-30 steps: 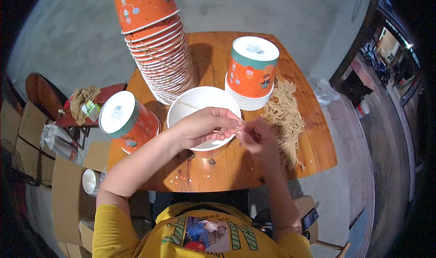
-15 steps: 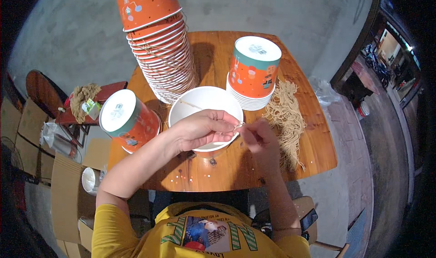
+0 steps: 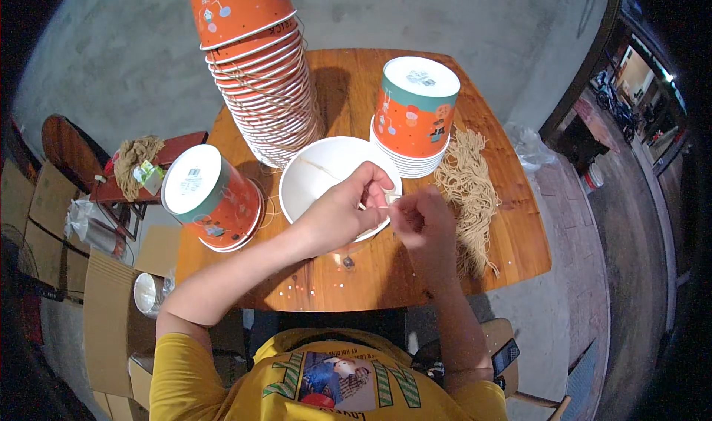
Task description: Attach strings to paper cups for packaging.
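A paper bucket [image 3: 300, 187] stands mouth up in front of me, its white inside showing. A thin tan cord [image 3: 320, 168] crosses its inside. My left hand [image 3: 348, 207] reaches over the bucket, fingers curled at its right rim, pinching the cord there. My right hand [image 3: 424, 221] meets it just right of the rim, finger and thumb closed on the cord too; the fingers partly hide the small knot-like bit between them. A loose bundle of tan cords [image 3: 469, 191] lies right of my right hand.
A tall leaning stack of orange buckets [image 3: 256, 87] with cords rises at the back left. An upside-down bucket stack [image 3: 415, 117] stands at the back right, another upside-down bucket [image 3: 215, 199] at the left. Small white specks dot the table [image 3: 400, 280] near its front edge.
My left hand has turned and its fingers have curled up more at the rim. The bucket has shifted slightly right and up. My right hand stays close beside it.
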Motion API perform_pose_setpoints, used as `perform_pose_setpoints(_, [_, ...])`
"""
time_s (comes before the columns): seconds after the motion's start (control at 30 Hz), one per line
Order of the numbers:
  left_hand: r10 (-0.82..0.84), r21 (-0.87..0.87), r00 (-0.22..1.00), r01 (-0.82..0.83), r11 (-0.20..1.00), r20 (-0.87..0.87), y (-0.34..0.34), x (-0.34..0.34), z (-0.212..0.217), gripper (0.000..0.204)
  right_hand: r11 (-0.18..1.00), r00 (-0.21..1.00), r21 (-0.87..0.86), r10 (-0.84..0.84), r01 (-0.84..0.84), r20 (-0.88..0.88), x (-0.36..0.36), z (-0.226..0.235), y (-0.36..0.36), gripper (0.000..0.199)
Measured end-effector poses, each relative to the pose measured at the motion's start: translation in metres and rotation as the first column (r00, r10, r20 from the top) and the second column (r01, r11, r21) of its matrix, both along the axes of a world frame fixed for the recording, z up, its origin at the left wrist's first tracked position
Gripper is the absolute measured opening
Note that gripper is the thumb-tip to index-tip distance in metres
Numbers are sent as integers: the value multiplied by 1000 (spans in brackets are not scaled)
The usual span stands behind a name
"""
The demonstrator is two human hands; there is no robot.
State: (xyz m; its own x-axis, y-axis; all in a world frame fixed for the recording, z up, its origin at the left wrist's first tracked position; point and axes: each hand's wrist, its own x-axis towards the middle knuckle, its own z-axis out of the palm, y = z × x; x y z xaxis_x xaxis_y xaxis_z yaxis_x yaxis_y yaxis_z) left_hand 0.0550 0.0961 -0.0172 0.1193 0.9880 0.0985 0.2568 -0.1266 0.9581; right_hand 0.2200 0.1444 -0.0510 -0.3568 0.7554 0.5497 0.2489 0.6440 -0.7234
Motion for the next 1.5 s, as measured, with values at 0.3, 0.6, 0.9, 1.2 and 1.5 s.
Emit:
perform_pose_setpoints(0.3, [121, 139, 917, -72, 988, -380, -2, -2, -3, 10, 999, 1000, 32, 6, -6, 8, -2, -3, 0, 16])
perform_pose_setpoints(0.6, [136, 7, 958, -138, 990, -254, -2, 3, 3, 8, 996, 1000, 86, -4, 4, -6, -1, -4, 0, 16])
perform_pose_setpoints(0.9, [104, -97, 991, -112, 989, -81, 4, 1, -3, 8, 994, 1000, 108, -5, 7, -17, 0, -7, -1, 17])
perform_pose_setpoints(1.2, [3, 11, 1000, -3, 1000, 7, 3, 4, 2, 29, 997, 989, -71, -51, 42, -137, 0, -20, 3, 16])
perform_pose_setpoints(1.5, [8, -73, 986, 4, 997, 168, 8, 1, -4, 33, 970, 994, 216, -108, 109, -18, 6, -12, 1, 23])
